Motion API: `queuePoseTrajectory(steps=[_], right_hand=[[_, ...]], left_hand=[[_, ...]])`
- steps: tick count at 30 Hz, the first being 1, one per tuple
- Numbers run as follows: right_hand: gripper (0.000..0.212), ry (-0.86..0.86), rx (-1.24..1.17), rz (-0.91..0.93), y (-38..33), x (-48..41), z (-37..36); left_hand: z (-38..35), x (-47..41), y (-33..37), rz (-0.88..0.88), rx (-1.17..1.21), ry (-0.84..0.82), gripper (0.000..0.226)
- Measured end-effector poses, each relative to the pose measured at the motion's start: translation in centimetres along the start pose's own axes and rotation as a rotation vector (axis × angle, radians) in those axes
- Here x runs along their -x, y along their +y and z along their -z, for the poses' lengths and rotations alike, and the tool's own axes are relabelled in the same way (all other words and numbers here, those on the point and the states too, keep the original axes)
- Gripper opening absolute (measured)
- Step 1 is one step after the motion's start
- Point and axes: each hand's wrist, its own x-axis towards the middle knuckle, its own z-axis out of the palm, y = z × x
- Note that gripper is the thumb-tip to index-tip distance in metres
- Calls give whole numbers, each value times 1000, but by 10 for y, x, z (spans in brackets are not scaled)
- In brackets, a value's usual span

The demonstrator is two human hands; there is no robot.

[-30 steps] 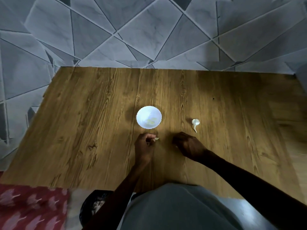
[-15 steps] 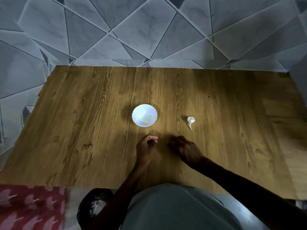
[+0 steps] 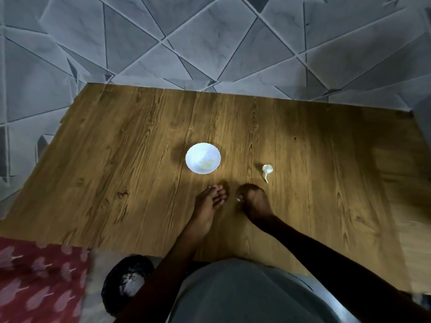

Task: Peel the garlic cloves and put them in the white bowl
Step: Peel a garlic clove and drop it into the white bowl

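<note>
A small white bowl [image 3: 189, 157] sits mid-table with a few pale yellowish peeled cloves [image 3: 206, 163] inside. To its right lies a white garlic piece with a papery tail [image 3: 267, 170]. My left hand [image 3: 208, 202] rests on the table just below the bowl, fingers loosely curled, and I see nothing in it. My right hand [image 3: 255, 201] lies beside it, about a hand's width from the garlic piece. Its fingertips pinch a small white garlic clove [image 3: 239, 199], mostly hidden by the fingers.
The wooden table [image 3: 116, 171] ends at a grey tiled floor at the back and left. A red patterned cloth [image 3: 39, 280] and a dark round object [image 3: 127, 280] lie at the near left edge. My grey-clad lap fills the bottom centre.
The pale piece seen at my left fingertips a second ago is gone from there. A white clove now shows at my right fingertips. The view has tilted slightly.
</note>
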Motion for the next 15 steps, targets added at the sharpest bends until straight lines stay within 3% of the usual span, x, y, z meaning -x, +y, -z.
queuePoseTrajectory(steps=[2, 4, 6, 8, 10, 15], right_hand=[[19, 42, -288, -260, -18, -8, 6], [19, 15, -517, -288, -40, -13, 16], [19, -69, -478, -166, -56, -12, 31], [18, -163, -212, 4, -61, -10, 43], [17, -206, -94, 46, -58, -9, 48], [26, 17, -483, -157, -48, -12, 59]], left_hand=[[-7, 0, 1, 127, 197, 3, 34], [-11, 1, 2, 272, 373, -16, 40], [-15, 0, -1, 338, 512, -52, 42], [-21, -4, -4, 348, 611, -73, 46], [-27, -5, -2, 340, 678, -63, 44], [-40, 3, 0, 322, 731, -51, 33]])
